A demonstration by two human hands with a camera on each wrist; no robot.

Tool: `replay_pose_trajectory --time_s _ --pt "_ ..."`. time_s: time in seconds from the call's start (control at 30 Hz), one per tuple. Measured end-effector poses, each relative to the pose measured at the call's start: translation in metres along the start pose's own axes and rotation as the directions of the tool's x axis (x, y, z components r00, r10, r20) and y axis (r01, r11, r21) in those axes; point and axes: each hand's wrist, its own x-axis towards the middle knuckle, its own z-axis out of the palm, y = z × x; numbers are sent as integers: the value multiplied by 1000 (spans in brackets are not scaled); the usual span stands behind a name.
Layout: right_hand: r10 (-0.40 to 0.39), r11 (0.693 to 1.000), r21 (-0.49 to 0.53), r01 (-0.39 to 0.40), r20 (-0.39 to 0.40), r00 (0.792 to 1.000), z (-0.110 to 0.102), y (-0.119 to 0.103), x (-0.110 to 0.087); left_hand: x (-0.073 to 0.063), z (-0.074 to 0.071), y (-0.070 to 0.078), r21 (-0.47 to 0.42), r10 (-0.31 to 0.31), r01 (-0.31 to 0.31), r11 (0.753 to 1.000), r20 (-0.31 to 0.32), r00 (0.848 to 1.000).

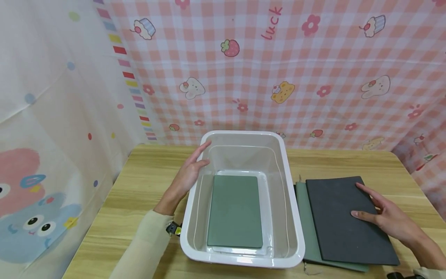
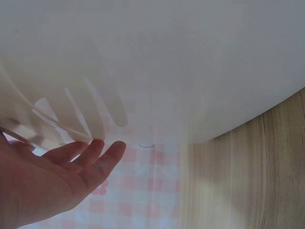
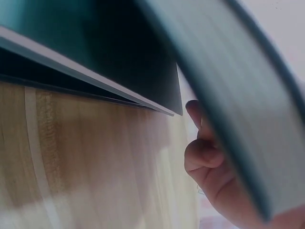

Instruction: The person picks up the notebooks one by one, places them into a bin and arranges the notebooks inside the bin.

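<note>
My left hand (image 1: 187, 176) rests on the left rim of a white plastic bin (image 1: 292, 193). In the left wrist view its fingers (image 2: 107, 162) are loosely straight, with tips right at the bin's outer wall. A green notebook (image 1: 235, 211) lies flat on the bin floor. To the right of the bin, my right hand (image 1: 391, 217) grips a dark grey notebook (image 1: 343, 221) by its right edge, thumb on the cover and other fingers partly hidden. In the right wrist view that thick notebook (image 3: 233, 90) is tilted above the others.
Under the dark grey notebook, another green notebook (image 1: 310, 232) shows along its left side, with a ribbon at its lower edge. The wooden table (image 1: 139, 186) has a checked pink cloth (image 1: 226, 85) behind it and a pale printed curtain (image 1: 62, 108) at its left.
</note>
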Motion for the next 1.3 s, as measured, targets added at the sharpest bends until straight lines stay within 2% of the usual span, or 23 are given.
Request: replay_pose_trajectory --time_s 0.7,0.9,1.3 --pt "-66 988 -142 59 -48 997 1 -10 -1 -2 0 0 2 -6 6 1000 -2 1000" --pt "-67 977 -205 50 -77 995 1 -14 -3 -2 -1 0 4 0 0 1000 -5 1000" --pt "-66 975 -216 50 -67 996 -4 -23 -6 -1 -1 0 58 26 -25 998 -17 1000"
